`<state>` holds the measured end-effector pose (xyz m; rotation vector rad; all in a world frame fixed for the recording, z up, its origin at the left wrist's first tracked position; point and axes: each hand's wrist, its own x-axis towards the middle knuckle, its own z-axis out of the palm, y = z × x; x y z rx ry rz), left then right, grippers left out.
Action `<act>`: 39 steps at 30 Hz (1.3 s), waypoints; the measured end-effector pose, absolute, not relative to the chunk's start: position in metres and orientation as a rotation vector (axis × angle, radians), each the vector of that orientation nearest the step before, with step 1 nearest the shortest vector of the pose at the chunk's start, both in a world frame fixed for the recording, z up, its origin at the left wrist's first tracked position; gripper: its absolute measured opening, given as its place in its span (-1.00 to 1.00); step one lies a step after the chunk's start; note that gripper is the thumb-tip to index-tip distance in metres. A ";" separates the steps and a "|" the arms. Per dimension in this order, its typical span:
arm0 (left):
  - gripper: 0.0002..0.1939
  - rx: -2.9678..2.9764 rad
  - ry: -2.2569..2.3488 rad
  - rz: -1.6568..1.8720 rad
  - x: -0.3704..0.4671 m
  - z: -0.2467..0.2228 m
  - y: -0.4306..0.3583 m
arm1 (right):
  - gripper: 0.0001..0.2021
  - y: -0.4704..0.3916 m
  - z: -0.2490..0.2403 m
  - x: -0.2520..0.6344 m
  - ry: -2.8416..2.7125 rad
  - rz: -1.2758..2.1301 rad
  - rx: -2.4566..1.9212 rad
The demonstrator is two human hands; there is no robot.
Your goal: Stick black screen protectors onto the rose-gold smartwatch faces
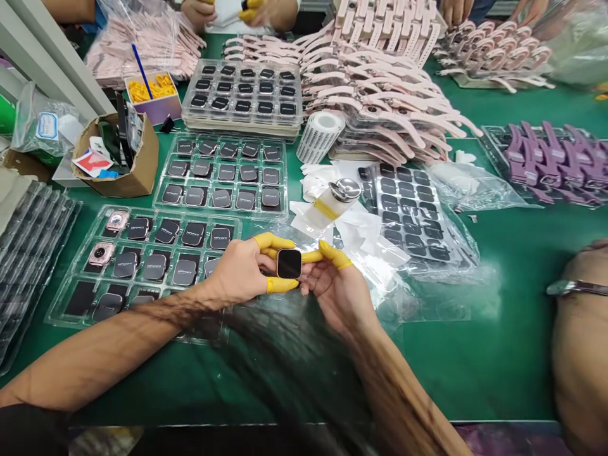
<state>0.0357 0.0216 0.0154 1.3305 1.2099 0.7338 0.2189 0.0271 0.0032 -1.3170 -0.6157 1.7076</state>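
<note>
A square smartwatch body (289,264) with a dark screen and a thin gold-toned rim faces up toward me. My left hand (244,269) grips it by the left side, finger and thumb in yellow finger cots. On its other side is my right hand (339,285), whose yellow-capped thumb and finger press together by the watch's right edge. Whether anything thin is pinched there is hidden. Below my left wrist lies a clear tray (107,218) of watch bodies; most have printed film on their screens, two lie with pinkish backs up, and one slot shows only its dark bottom.
A pump bottle (327,206) stands on white wipes beside a sheet of dark square films (408,209). Further back are filled trays (190,120), a label roll (320,136), pink straps (380,82) and a cardboard box (142,158). A co-worker's arm (582,329) rests at right; dark hair blurs the foreground.
</note>
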 end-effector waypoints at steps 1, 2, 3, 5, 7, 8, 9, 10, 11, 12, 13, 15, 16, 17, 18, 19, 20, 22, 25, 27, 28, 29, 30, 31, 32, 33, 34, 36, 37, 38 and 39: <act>-0.37 1.325 1.213 0.738 0.036 0.015 0.022 | -0.47 0.027 0.002 0.219 -0.647 1.640 -1.313; -0.37 1.323 1.217 0.747 0.035 0.015 0.022 | -0.46 0.026 0.000 0.220 -0.692 1.557 -1.303; -0.38 1.326 1.224 0.757 0.035 0.015 0.022 | -0.49 0.025 -0.002 0.221 -0.753 1.464 -1.286; -0.38 1.330 1.236 0.775 0.035 0.015 0.022 | -0.66 0.023 -0.008 0.225 -0.957 1.233 -1.235; -0.38 1.311 1.243 0.795 0.035 0.015 0.022 | -0.71 0.020 -0.014 0.231 -1.333 0.934 -1.161; -0.38 1.286 1.239 0.805 0.035 0.014 0.022 | -0.65 0.020 -0.016 0.234 -1.578 0.778 -1.109; -0.37 1.253 1.228 0.816 0.035 0.014 0.023 | -0.61 0.020 -0.018 0.238 -1.824 0.625 -1.055; -0.36 1.217 1.217 0.831 0.035 0.013 0.023 | -0.61 0.020 -0.019 0.241 -2.040 0.490 -1.012; -0.36 1.182 1.205 0.848 0.035 0.013 0.023 | -0.61 0.021 -0.019 0.244 -2.197 0.372 -0.996; -0.35 1.148 1.196 0.866 0.035 0.013 0.023 | -0.62 0.022 -0.019 0.247 -2.278 0.269 -1.018; -0.34 1.119 1.193 0.883 0.035 0.014 0.024 | -0.61 0.023 -0.019 0.249 -2.292 0.178 -1.081; -0.34 1.090 1.206 0.906 0.035 0.015 0.024 | -0.58 0.024 -0.018 0.251 -2.211 0.039 -1.248; -0.34 1.086 1.215 0.911 0.035 0.015 0.024 | -0.56 0.025 -0.017 0.251 -2.170 0.004 -1.307; -0.34 1.088 1.223 0.911 0.035 0.016 0.024 | -0.53 0.024 -0.017 0.251 -2.151 -0.008 -1.324; -0.34 1.094 1.230 0.904 0.035 0.016 0.024 | -0.51 0.023 -0.017 0.250 -2.166 -0.001 -1.292; -0.35 1.101 1.231 0.896 0.035 0.016 0.024 | -0.48 0.022 -0.017 0.248 -2.206 0.018 -1.226; -0.35 1.108 1.228 0.889 0.035 0.016 0.024 | -0.47 0.021 -0.017 0.247 -2.257 0.041 -1.151; -0.36 1.115 1.218 0.882 0.035 0.015 0.024 | -0.49 0.019 -0.017 0.245 -2.339 0.053 -1.075; -0.33 1.097 1.216 0.889 0.035 0.015 0.024 | -0.51 0.020 -0.018 0.247 -2.254 -0.033 -1.277; -0.33 1.085 1.217 0.882 0.035 0.015 0.024 | -0.50 0.020 -0.018 0.248 -2.161 -0.054 -1.372; -0.33 1.084 1.214 0.878 0.035 0.015 0.024 | -0.49 0.020 -0.018 0.248 -2.161 -0.034 -1.349; -0.34 1.085 1.207 0.877 0.035 0.015 0.024 | -0.48 0.020 -0.018 0.247 -2.193 -0.005 -1.283; -0.34 1.086 1.202 0.876 0.034 0.015 0.025 | -0.48 0.019 -0.019 0.246 -2.247 0.021 -1.201; -0.34 1.088 1.201 0.874 0.034 0.015 0.025 | -0.49 0.019 -0.020 0.245 -2.303 0.034 -1.134; -0.35 1.089 1.205 0.871 0.034 0.014 0.025 | -0.51 0.019 -0.020 0.244 -2.339 0.026 -1.104; -0.35 1.089 1.212 0.865 0.034 0.015 0.025 | -0.54 0.019 -0.021 0.244 -2.343 0.000 -1.132; -0.35 1.090 1.218 0.860 0.035 0.015 0.025 | -0.54 0.020 -0.022 0.245 -2.316 -0.032 -1.202; -0.37 1.099 1.227 0.859 0.035 0.015 0.025 | -0.52 0.022 -0.023 0.247 -2.186 -0.073 -1.371; -0.39 1.108 1.225 0.862 0.035 0.015 0.025 | -0.50 0.022 -0.024 0.248 -2.133 -0.070 -1.407; -0.41 1.117 1.222 0.864 0.036 0.015 0.025 | -0.48 0.021 -0.025 0.248 -2.120 -0.055 -1.389; -0.42 1.126 1.216 0.864 0.036 0.015 0.025 | -0.48 0.021 -0.026 0.247 -2.148 -0.035 -1.327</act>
